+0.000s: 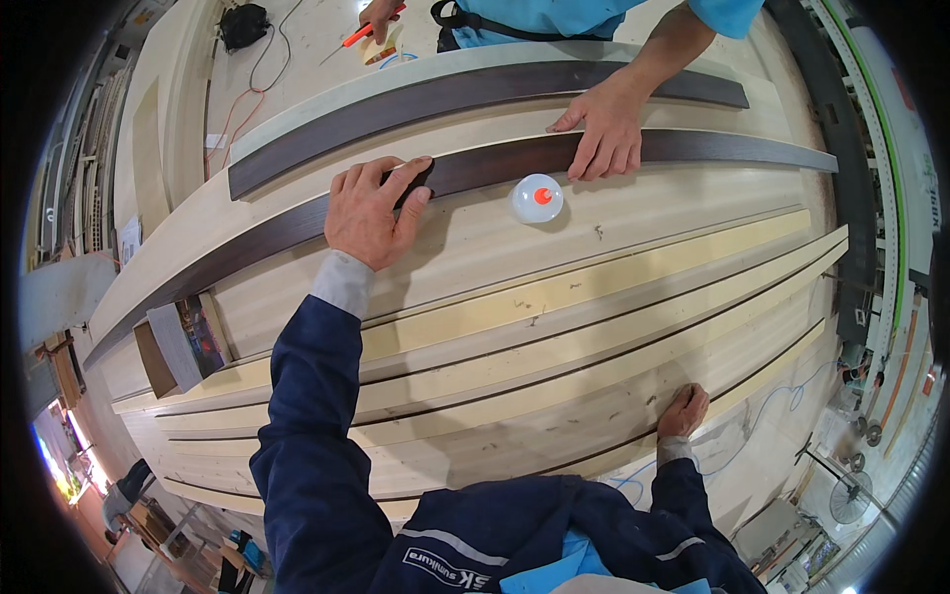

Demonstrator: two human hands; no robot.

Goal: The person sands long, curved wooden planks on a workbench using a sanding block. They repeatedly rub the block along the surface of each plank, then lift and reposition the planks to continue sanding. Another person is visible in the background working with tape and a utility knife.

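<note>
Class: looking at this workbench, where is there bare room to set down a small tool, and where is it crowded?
Free: pale board right of the glue bottle, below the dark strip. Crowded: around the left hand and the co-worker's hand on that strip.

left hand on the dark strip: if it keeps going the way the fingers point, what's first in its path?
Probably the co-worker's hand, pressed on the same dark strip further along. The left hand points up-right along it; the glue bottle sits just beside that line.

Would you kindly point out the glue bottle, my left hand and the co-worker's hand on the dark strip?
glue bottle [536, 198], head view, on its white top.
left hand [371, 210], head view, on its back.
co-worker's hand [606, 134], head view, on its back.
</note>
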